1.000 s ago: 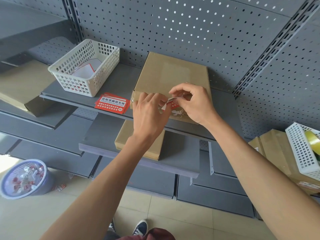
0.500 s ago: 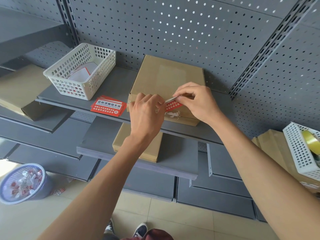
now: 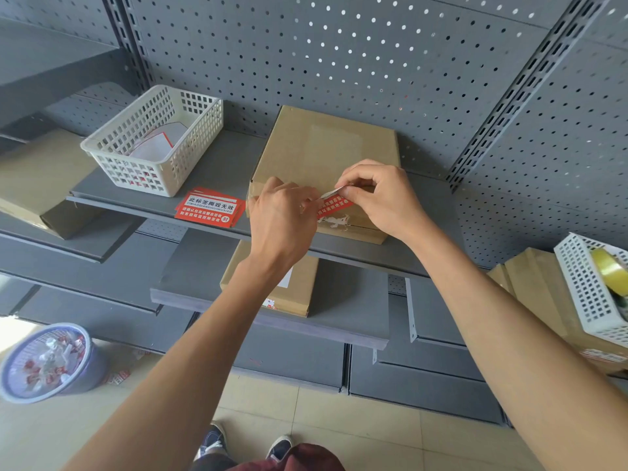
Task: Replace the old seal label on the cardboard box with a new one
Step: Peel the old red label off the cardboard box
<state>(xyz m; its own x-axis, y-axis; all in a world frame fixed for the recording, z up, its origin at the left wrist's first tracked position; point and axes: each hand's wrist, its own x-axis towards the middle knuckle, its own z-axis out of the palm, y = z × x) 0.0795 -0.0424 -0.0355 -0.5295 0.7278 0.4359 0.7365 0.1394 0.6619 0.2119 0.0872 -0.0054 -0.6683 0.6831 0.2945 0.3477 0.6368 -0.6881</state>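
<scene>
A flat brown cardboard box [image 3: 323, 158] lies mid-frame; a red printed seal label [image 3: 334, 205] is half-peeled at its front edge. Spare red labels [image 3: 210, 209] lie stacked left of it.

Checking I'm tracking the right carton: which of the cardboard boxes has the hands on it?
The cardboard box on the upper shelf, right of the white basket; the others lie untouched on lower shelves.

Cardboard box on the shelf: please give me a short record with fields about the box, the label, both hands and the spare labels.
box: cardboard box lies flat on grey shelf
label: red seal label at box front edge, partly lifted
torn residue: white scraps below it
right hand: pinches the label's edge
left hand: at the box front, fingers curled
spare labels: red stack left of box
</scene>
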